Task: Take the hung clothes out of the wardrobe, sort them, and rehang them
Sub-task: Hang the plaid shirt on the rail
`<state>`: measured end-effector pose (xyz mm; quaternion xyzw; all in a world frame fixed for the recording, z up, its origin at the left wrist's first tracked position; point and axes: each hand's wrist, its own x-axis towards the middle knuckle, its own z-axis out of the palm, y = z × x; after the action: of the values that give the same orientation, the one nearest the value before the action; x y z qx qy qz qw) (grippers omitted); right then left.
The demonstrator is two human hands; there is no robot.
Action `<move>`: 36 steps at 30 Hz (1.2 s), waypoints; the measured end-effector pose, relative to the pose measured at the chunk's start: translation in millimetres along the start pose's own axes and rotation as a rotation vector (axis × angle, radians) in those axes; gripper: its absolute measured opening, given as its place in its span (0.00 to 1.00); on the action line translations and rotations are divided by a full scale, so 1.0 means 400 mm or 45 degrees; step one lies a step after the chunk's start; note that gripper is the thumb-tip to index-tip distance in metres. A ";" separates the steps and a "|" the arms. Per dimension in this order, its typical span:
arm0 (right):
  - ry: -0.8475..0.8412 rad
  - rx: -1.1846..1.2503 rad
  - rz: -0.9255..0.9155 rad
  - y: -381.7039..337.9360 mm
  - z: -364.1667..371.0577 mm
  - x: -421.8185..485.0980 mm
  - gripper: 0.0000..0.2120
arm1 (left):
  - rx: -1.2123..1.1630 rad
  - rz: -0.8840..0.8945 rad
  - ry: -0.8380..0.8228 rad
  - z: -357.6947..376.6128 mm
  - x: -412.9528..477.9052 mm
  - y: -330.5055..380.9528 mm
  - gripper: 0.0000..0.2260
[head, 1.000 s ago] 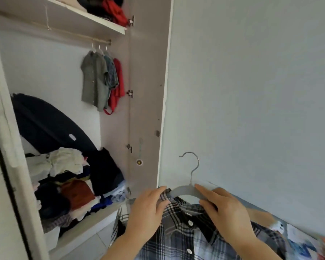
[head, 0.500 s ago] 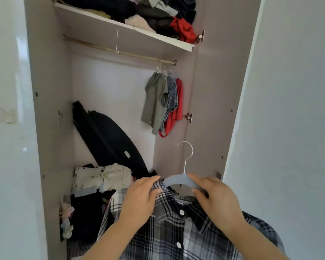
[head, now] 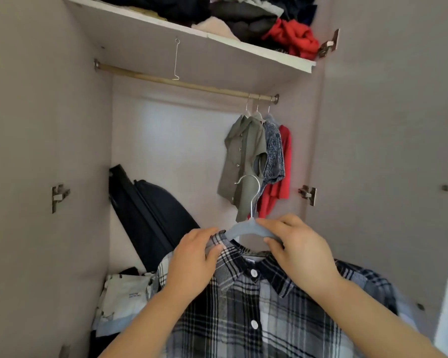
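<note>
A black, white and grey plaid shirt (head: pixel 256 311) hangs on a grey hanger (head: pixel 246 227) with a metal hook, held up in front of the open wardrobe. My left hand (head: pixel 194 262) grips the shirt's collar and the hanger's left shoulder. My right hand (head: pixel 300 251) pinches the hanger's right shoulder. Above runs the brass rail (head: pixel 166 80). At its right end hang an olive shirt (head: pixel 241 161), a grey patterned top (head: pixel 274 153) and a red garment (head: pixel 282 177).
A thin wire hook (head: pixel 176 60) dangles from the upper shelf (head: pixel 243 45), which carries piled clothes, some red (head: pixel 292 37). A black bag (head: pixel 150 215) leans at the wardrobe's lower left, above folded pale clothes (head: pixel 124 295). Wardrobe side walls stand left and right.
The view has swung left and up from the wall into the wardrobe. Both hands keep their hold on the hanger and shirt, now raised in front of the hanging clothes.
</note>
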<state>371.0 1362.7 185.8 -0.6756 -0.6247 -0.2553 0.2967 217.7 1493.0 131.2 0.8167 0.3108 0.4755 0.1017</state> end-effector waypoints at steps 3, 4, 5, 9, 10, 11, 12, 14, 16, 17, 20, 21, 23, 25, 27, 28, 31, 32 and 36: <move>0.011 -0.041 0.012 0.045 0.070 0.159 0.19 | 0.012 -0.023 0.021 0.034 0.158 -0.091 0.19; 0.017 -0.049 0.020 0.059 0.092 0.211 0.19 | 0.022 -0.019 0.027 0.041 0.209 -0.117 0.20; 0.035 -0.050 0.028 0.073 0.113 0.262 0.19 | 0.030 -0.009 0.030 0.045 0.261 -0.141 0.20; 0.103 -0.031 0.048 0.117 0.195 0.455 0.19 | 0.060 0.031 0.082 0.044 0.452 -0.216 0.20; 0.112 -0.015 0.056 0.129 0.213 0.502 0.19 | 0.064 0.048 0.102 0.043 0.495 -0.231 0.19; 0.117 0.001 0.061 0.141 0.231 0.548 0.19 | 0.070 0.063 0.125 0.043 0.536 -0.244 0.19; 0.123 0.010 0.062 0.152 0.248 0.596 0.19 | 0.078 0.078 0.150 0.042 0.575 -0.258 0.19; 0.150 0.000 0.056 0.174 0.280 0.695 0.19 | 0.106 0.106 0.194 0.042 0.650 -0.284 0.19; 0.189 -0.020 0.048 0.196 0.306 0.799 0.19 | 0.148 0.126 0.211 0.042 0.718 -0.310 0.19; 0.209 -0.028 0.044 0.207 0.317 0.853 0.19 | 0.185 0.140 0.215 0.042 0.751 -0.325 0.19; 0.261 -0.039 0.044 0.240 0.341 1.017 0.19 | 0.276 0.151 0.264 0.038 0.856 -0.369 0.17; 0.274 -0.047 0.048 0.253 0.344 1.073 0.19 | 0.293 0.133 0.303 0.034 0.895 -0.379 0.17; 0.312 -0.056 0.073 0.282 0.349 1.174 0.19 | 0.347 0.104 0.352 0.032 0.971 -0.395 0.18; 0.365 -0.044 0.104 0.314 0.351 1.262 0.19 | 0.395 0.095 0.377 0.037 1.036 -0.403 0.18; 0.404 -0.029 0.122 0.350 0.356 1.339 0.20 | 0.429 0.120 0.408 0.047 1.087 -0.411 0.18; 0.422 -0.029 0.116 0.368 0.359 1.373 0.22 | 0.444 0.130 0.418 0.054 1.107 -0.415 0.18; 0.447 -0.014 0.097 0.422 0.374 1.453 0.22 | 0.511 0.154 0.436 0.068 1.156 -0.433 0.18; 0.450 -0.010 0.102 0.441 0.381 1.474 0.21 | 0.525 0.157 0.442 0.073 1.169 -0.440 0.18; 0.457 -0.008 0.113 0.492 0.417 1.536 0.19 | 0.567 0.150 0.458 0.092 1.210 -0.463 0.18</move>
<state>617.5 1900.1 493.7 -0.6470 -0.5306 -0.3603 0.4124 343.9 1935.9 371.7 0.7380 0.3726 0.5380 -0.1645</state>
